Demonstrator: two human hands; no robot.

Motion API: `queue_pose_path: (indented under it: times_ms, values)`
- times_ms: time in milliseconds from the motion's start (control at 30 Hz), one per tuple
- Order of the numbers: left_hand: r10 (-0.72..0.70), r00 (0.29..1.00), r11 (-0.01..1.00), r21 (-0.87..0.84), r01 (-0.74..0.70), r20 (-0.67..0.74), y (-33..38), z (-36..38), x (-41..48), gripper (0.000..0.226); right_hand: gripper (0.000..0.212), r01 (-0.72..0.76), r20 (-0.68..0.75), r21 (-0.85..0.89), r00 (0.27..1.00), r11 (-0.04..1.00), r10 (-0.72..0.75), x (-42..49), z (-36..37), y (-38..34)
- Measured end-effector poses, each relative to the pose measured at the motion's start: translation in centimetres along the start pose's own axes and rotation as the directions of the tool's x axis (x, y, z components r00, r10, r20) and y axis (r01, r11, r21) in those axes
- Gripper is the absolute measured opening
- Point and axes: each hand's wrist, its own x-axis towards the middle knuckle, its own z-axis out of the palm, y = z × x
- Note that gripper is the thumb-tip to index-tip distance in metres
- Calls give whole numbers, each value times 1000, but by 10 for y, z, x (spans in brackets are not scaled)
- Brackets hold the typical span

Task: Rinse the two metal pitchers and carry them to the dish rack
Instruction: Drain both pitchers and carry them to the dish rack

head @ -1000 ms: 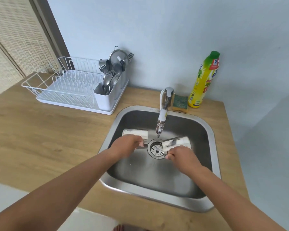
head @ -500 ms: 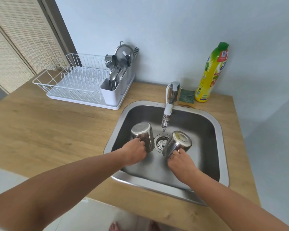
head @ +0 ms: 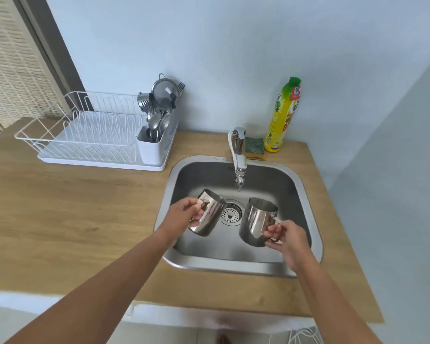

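1. Stainless steel fills the middle of the view: a sink [head: 233, 266] set into a wooden table [head: 72, 207], with a round drain strainer [head: 231, 214] in the floor of its basin.
2. The left hand [head: 186, 214] has its fingers curled round the handle of the left pitcher [head: 210, 218]. It holds the pitcher tilted over the left part of the basin, just left of the strainer.
3. The right hand [head: 287, 235] pinches the handle of the right pitcher [head: 257, 224] between thumb and fingers. This pitcher is nearly upright over the right part of the basin, with its open mouth showing at the top.
4. The two pitchers are near each other but apart, with the strainer visible between them.
5. The faucet [head: 238, 155] stands at the far rim of the sink, its spout pointing down above the gap between the pitchers.
6. The white wire dish rack [head: 85, 135] sits on the table to the far left of the sink, well apart from both pitchers. Its white cutlery holder [head: 152, 151] at the right end is packed with spoons, forks and other metal utensils.
7. A green sponge [head: 255, 146] lies just right of the faucet base, with a yellow bottle with a green cap [head: 282, 117] upright beside it against the pale wall.
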Motion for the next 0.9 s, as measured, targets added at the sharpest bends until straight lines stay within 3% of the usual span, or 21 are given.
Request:
queue_pose_path:
  times_ms: [167, 333, 500, 733, 900]
  values:
    - [97, 991, 991, -99, -89, 89, 20, -33, -25, 13, 31, 150, -98, 208, 986, 967, -132, -61, 10, 7]
    - [204, 970, 971, -154, -183, 135, 41, -87, -52, 19, 28, 329, -56, 204, 944, 922, -324, -115, 46, 6]
    - [307, 947, 949, -99, -298, 93, 64, -154, -74, 21, 30, 462, 27, 148, 882, 874, -471, -148, 115, -3]
    - [445, 895, 883, 175, -435, -20, 112, -258, -71, 27, 22, 616, 167, -56, 782, 786, -601, -155, 216, -44]
    - [562, 827, 705, 532, -469, -16, 144, -325, -38, 29, 20, 776, 311, -362, 622, 516, -718, -135, 295, -84]
